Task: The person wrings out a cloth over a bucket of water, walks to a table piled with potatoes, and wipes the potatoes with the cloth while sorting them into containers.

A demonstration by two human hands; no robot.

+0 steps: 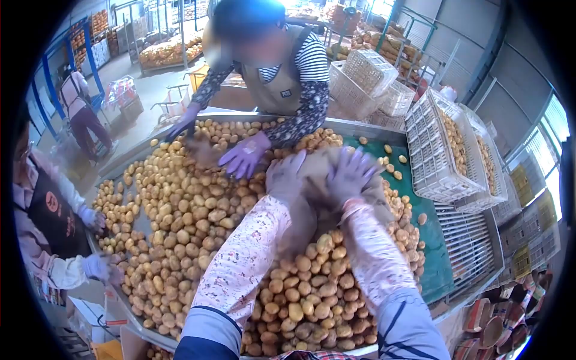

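Observation:
Between my forearms a grey-brown cloth (317, 171) lies bunched over a heap of potatoes (312, 288). My left hand (285, 175), in a purple-grey glove, rests on the cloth's left side with its fingers stretched out. On the right side of it, my right hand (351, 174) in a lavender glove presses down, fingers spread. Neither hand is closed around anything visible. Blur softens the cloth and my right forearm. Potatoes surround the cloth on a metal-rimmed sorting table (366, 128).
Opposite me a co-worker's purple-gloved hand (246, 157) is over the potatoes. Another person's gloved hand (96, 266) is at the left rim. To the right are a green belt (433, 258), a slatted metal grate (468, 243) and white crates (429, 150) holding potatoes.

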